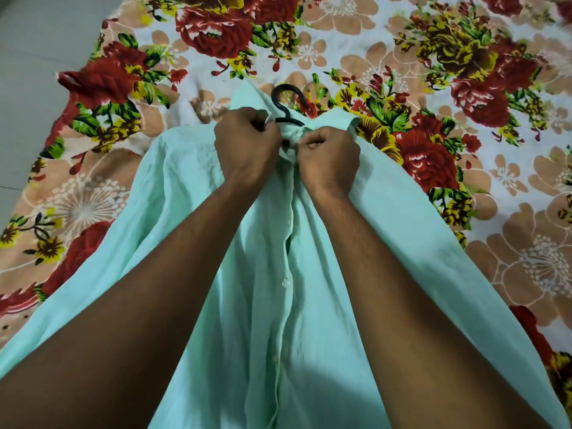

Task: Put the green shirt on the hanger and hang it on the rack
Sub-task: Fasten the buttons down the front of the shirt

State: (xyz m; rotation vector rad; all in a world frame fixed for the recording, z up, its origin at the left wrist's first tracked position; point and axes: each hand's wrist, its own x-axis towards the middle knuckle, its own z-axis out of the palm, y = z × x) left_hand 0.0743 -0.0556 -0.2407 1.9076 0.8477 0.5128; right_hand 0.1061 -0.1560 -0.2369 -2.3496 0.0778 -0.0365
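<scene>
The shirt under the fingers is a plain pale mint green, with small translucent whitish buttons along its front. Just beyond the fingers, the hanger is black. The bed sheet around them has a white ground with a flower pattern: large dark red roses, yellow blossoms, green leaves and flat beige flowers with white outlines. The floor, far left of the fingers, is plain grey.

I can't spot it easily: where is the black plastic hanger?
In the head view, the black plastic hanger pokes out of the pale green shirt's collar, just above both hands, upper centre.
</scene>
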